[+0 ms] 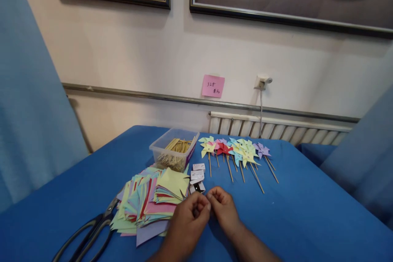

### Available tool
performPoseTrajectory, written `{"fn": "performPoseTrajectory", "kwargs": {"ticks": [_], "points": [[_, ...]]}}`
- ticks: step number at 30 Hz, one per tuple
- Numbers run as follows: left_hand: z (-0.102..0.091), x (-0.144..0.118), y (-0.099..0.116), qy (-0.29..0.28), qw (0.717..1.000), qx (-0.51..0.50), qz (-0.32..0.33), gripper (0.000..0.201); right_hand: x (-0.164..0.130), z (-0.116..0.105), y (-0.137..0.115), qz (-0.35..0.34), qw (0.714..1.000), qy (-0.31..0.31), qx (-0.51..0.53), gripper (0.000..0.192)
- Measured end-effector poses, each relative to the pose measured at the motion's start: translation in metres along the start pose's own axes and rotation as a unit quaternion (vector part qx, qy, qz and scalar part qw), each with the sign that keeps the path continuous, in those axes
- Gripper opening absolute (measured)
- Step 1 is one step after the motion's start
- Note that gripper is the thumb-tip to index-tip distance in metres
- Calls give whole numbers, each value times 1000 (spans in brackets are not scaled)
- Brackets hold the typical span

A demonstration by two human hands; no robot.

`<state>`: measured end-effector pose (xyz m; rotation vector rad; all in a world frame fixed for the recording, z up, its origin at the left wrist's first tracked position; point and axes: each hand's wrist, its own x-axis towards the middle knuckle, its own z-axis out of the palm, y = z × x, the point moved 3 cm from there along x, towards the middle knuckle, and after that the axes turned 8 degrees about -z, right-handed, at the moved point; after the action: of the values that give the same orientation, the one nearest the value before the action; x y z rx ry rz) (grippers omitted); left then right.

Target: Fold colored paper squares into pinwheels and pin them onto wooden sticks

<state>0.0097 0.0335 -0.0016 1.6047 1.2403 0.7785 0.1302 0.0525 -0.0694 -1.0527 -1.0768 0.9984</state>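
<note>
My left hand [190, 220] and my right hand [223, 209] meet at the fingertips above the blue table, thumb and forefinger pinched on each. Whatever lies between the fingers is too small or hidden to name. Just left of my left hand spreads a pile of coloured paper squares [147, 204], with slits cut in at some corners. Beyond my hands stand several small white boxes [197, 175], the nearest one open with dark bits inside. Farther back to the right lie several finished paper pinwheels [225, 149] on thin wooden sticks.
A clear plastic box [156, 152] of wooden sticks [178, 147] stands behind the paper pile. Large dark-handled scissors [97, 223] lie at the left. The blue tablecloth [307, 213] reaches to the wall with a radiator [276, 125]; blue curtains [37, 102] hang at the sides.
</note>
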Motion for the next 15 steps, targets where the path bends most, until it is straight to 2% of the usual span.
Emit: {"fn": "performPoseTrajectory", "kwargs": {"ticks": [2, 5, 9, 12, 14, 15], "points": [[-5, 1, 2, 9, 1000, 27, -10, 13, 1, 0, 2, 5, 1000, -4, 3, 31], [-2, 0, 1, 9, 992, 123, -17, 10, 2, 0, 4, -1, 1000, -9, 3, 31], [-5, -1, 11, -1, 967, 253, 34, 13, 0, 1, 6, -12, 1000, -21, 0, 29], [-32, 9, 26, 46, 941, 325, 87, 17, -3, 3, 5, -6, 999, -45, -6, 25], [-55, 20, 30, 73, 929, 345, 115, 27, -4, 4, 3, -5, 998, -57, -13, 21], [-64, 26, 30, 59, 922, 360, 132, 32, -5, 4, 2, -6, 998, -60, -18, 19]]}}
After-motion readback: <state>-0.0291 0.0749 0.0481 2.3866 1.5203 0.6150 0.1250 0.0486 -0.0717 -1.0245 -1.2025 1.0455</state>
